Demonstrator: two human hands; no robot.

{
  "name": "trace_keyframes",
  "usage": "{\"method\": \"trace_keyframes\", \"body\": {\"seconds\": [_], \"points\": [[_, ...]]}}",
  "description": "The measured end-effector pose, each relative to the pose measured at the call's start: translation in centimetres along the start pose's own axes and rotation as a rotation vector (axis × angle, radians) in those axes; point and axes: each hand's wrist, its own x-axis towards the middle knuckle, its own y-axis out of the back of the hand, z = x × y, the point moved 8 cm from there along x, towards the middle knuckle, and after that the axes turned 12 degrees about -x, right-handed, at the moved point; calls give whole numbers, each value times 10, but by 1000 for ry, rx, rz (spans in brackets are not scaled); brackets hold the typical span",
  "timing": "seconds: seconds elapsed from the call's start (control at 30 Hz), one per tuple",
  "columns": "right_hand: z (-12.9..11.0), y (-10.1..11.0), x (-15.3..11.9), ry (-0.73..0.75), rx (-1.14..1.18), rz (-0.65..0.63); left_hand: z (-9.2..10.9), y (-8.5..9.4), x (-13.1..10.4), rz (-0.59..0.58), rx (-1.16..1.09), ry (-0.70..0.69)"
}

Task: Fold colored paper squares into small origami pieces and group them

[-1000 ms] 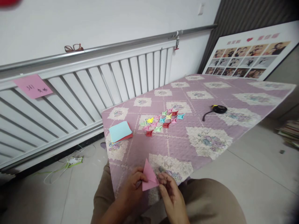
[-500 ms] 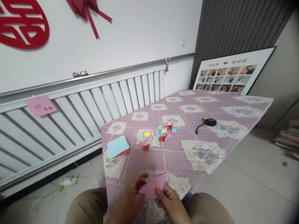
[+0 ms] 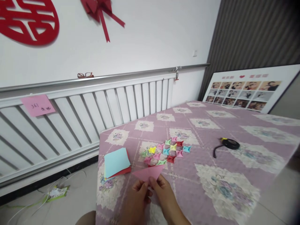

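A pink paper (image 3: 150,172), folded to a triangle, is held above the table with its long edge away from me and its point toward me. My left hand (image 3: 138,198) pinches it near the lower point. Beside it, my right hand (image 3: 164,190) grips the same area, thumb on top of the paper. Just beyond the paper, several small folded paper pieces (image 3: 166,151) in pink, red, blue, green and yellow lie in a cluster. To the left sits a stack of square paper sheets (image 3: 116,162), light blue on top and red below.
A black tape measure (image 3: 230,144) with a strap lies on the patterned tablecloth (image 3: 187,175) at the right. Behind the table stand a white radiator (image 3: 131,101) and a photo board (image 3: 236,90). Glasses (image 3: 85,75) rest on the pipe ledge.
The pink triangle has turned so its long edge faces away. My left hand has closed on its lower part, close to my right hand. The view has shifted closer to the table.
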Motion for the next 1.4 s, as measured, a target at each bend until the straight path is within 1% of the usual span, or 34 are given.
{"method": "trace_keyframes", "body": {"seconds": [0.1,0.23,0.3,0.37,0.43,0.53,0.6,0.67,0.73,0.77,0.83,0.9,0.97,1.0,1.07,1.17,1.27,1.4], "points": [[15,-6,9,-41,1,-48,-4,0,11,-14,-244,10],[29,-12,10,-94,2,-107,-21,8,18,33,-421,35],[31,-13,8,-109,-3,-148,-27,10,18,44,-454,45],[33,-14,7,-123,-22,-177,-29,10,15,45,-460,43],[36,-14,6,-129,-61,-194,-27,9,11,43,-456,35],[39,-15,1,-136,-141,-232,-17,8,4,40,-456,-13],[38,-17,-4,-144,-170,-318,-9,9,-2,23,-426,-44],[31,-20,-10,-135,-134,-454,-1,13,-8,16,-334,-64],[19,-17,-15,-108,-28,-567,5,23,-14,55,-201,-83],[14,-13,-16,-106,16,-600,7,29,-17,74,-135,-90],[13,0,-14,-160,121,-557,7,39,-22,85,-24,-89],[18,9,-12,-238,256,-489,4,45,-27,72,54,-76],[27,11,-13,-306,304,-438,0,46,-31,51,105,-56],[31,8,-15,-328,290,-436,-2,45,-33,42,123,-49],[35,-1,-19,-339,231,-474,-3,42,-36,24,155,-50],[35,-15,-24,-295,149,-557,-2,36,-39,20,210,-48],[33,-19,-25,-261,97,-583,-1,36,-39,45,210,-35],[30,-20,-26,-213,59,-611,0,39,-39,47,94,-39]]}}
